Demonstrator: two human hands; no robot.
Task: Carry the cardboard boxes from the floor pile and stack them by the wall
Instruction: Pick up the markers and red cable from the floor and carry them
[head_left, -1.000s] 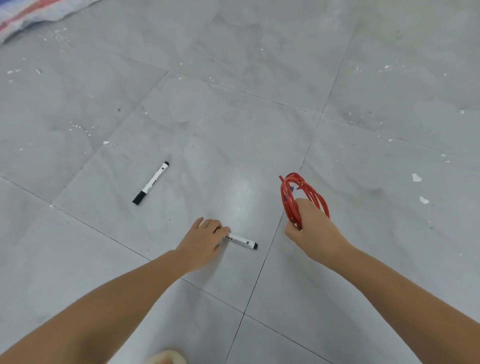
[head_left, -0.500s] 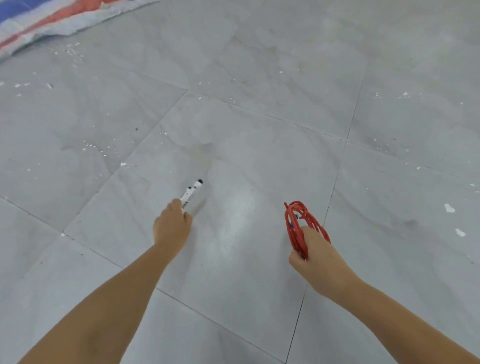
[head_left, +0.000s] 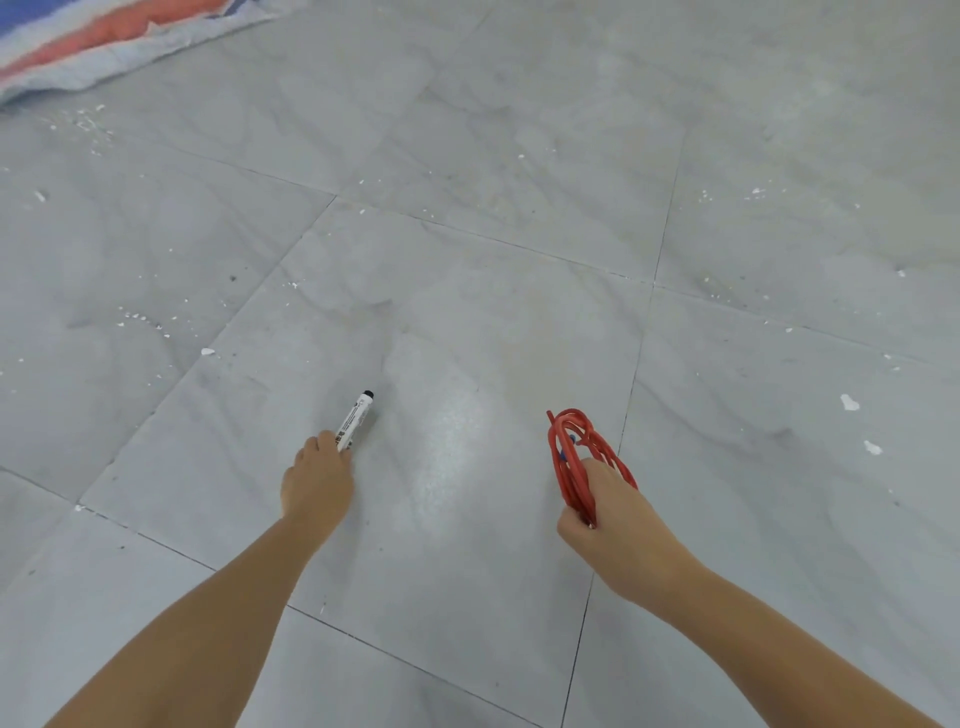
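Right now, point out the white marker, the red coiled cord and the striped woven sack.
white marker with black cap (head_left: 355, 419): head view, on the printed barrel above the left hand.
red coiled cord (head_left: 567, 457): head view, on the loops above the right hand.
red, white and blue striped woven sack (head_left: 104, 36): head view, on the red stripe.

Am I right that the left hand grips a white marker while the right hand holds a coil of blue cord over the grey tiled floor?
Not quite: the cord is red, not blue. The head view shows the right hand gripping a coil of red cord, while the left hand grips a white marker over the grey tiled floor.
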